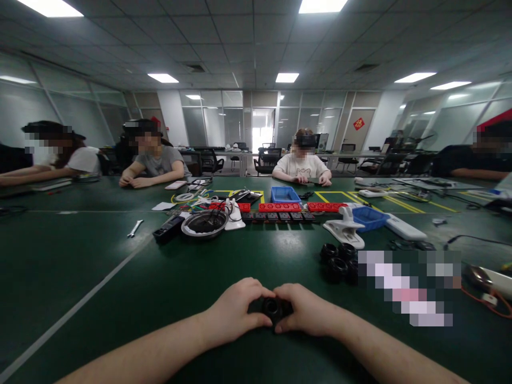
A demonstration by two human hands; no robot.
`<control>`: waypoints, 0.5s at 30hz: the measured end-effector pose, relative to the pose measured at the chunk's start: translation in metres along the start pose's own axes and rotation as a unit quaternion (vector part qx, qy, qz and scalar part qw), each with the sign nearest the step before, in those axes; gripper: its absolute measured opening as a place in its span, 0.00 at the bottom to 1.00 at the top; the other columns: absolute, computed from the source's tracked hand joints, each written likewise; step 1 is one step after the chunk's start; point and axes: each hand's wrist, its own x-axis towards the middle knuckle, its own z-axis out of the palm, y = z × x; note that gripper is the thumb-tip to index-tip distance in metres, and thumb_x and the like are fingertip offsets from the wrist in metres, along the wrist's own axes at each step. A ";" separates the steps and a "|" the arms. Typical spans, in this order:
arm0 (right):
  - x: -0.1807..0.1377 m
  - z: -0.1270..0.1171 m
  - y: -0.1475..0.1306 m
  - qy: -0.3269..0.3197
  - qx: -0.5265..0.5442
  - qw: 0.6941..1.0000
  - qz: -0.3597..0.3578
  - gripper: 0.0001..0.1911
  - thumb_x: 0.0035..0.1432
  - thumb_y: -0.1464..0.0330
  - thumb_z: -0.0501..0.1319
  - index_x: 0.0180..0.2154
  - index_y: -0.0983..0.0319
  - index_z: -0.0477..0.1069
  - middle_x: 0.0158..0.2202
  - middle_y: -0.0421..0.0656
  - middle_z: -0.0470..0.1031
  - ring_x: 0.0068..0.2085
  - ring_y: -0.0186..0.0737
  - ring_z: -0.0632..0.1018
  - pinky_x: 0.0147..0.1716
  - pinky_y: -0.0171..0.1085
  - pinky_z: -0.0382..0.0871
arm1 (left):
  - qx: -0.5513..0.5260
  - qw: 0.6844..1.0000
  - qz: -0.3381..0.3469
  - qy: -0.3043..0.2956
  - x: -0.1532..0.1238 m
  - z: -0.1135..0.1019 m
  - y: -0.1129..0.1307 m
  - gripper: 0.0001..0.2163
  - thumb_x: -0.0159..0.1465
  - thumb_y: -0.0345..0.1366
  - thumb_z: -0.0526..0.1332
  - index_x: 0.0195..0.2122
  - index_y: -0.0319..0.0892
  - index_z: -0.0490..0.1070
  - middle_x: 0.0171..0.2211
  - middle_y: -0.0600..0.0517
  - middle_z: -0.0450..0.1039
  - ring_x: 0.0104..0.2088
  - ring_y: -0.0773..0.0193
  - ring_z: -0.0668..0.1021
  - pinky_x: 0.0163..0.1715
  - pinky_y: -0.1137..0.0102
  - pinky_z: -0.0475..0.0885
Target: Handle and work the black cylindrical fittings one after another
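Low in the middle of the view, a small black round part with a hole in its centre [272,306] is held just at the table's near side. My left hand [238,306] grips it from the left, thumb and fingers closed around its edge. From the other side my right hand [302,309] pinches it too, the fingertips of both hands almost meeting. To the right, several similar black round parts [338,265] sit clustered on the green table [192,272]. The far underside of the held part is hidden by my fingers.
Ahead stand a metal bowl [205,224] with black cable, a white clip-on base [346,228], red power strips [280,207], and blue trays [285,194]. A wrench [135,228] lies left. Several people sit around the table, one person [303,165] opposite.
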 end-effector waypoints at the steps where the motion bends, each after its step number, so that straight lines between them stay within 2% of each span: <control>1: 0.001 0.002 -0.001 0.010 -0.014 1.000 0.006 0.16 0.38 0.66 0.70 0.31 0.63 0.69 0.26 0.35 0.69 0.26 0.32 0.68 0.22 0.29 0.55 | -0.002 1.000 -0.012 0.011 0.000 0.002 0.001 0.15 0.52 0.34 0.67 0.42 0.45 0.70 0.35 0.54 0.69 0.38 0.62 0.71 0.38 0.71 0.64; 4: 0.002 0.009 -0.008 0.067 -0.094 0.993 0.031 0.20 0.35 0.59 0.69 0.30 0.63 0.69 0.27 0.39 0.70 0.27 0.36 0.69 0.22 0.30 0.56 | -0.005 0.997 -0.065 0.051 -0.001 0.009 0.006 0.13 0.51 0.33 0.67 0.38 0.42 0.70 0.35 0.53 0.69 0.37 0.61 0.71 0.36 0.70 0.65; 7: 0.002 0.017 -0.017 0.132 -0.182 0.973 0.053 0.20 0.40 0.55 0.65 0.30 0.63 0.69 0.28 0.44 0.71 0.30 0.42 0.71 0.26 0.34 0.59 | -0.007 0.992 -0.098 0.082 0.000 0.013 0.007 0.12 0.50 0.32 0.67 0.36 0.40 0.70 0.34 0.52 0.68 0.37 0.60 0.71 0.36 0.69 0.65; 9: 0.001 0.020 -0.021 0.141 -0.208 0.966 0.059 0.21 0.43 0.53 0.63 0.31 0.64 0.69 0.29 0.46 0.72 0.31 0.44 0.72 0.28 0.36 0.61 | -0.011 0.992 -0.096 0.084 0.000 0.012 0.005 0.12 0.51 0.32 0.67 0.36 0.40 0.70 0.34 0.52 0.68 0.37 0.60 0.71 0.36 0.69 0.65; 12: -0.002 0.016 -0.021 0.127 -0.179 0.974 0.053 0.24 0.41 0.52 0.64 0.34 0.64 0.69 0.32 0.46 0.73 0.33 0.47 0.72 0.31 0.38 0.63 | -0.021 0.997 -0.050 0.056 -0.001 0.007 0.001 0.13 0.53 0.30 0.65 0.40 0.42 0.69 0.36 0.52 0.68 0.39 0.60 0.70 0.39 0.69 0.64; 15: -0.003 0.007 -0.013 0.098 -0.094 0.991 0.003 0.24 0.39 0.61 0.68 0.40 0.62 0.68 0.37 0.44 0.72 0.37 0.44 0.72 0.35 0.37 0.63 | -0.027 0.999 -0.004 0.029 -0.001 0.002 -0.003 0.17 0.55 0.28 0.63 0.46 0.44 0.67 0.39 0.52 0.68 0.42 0.61 0.70 0.42 0.70 0.63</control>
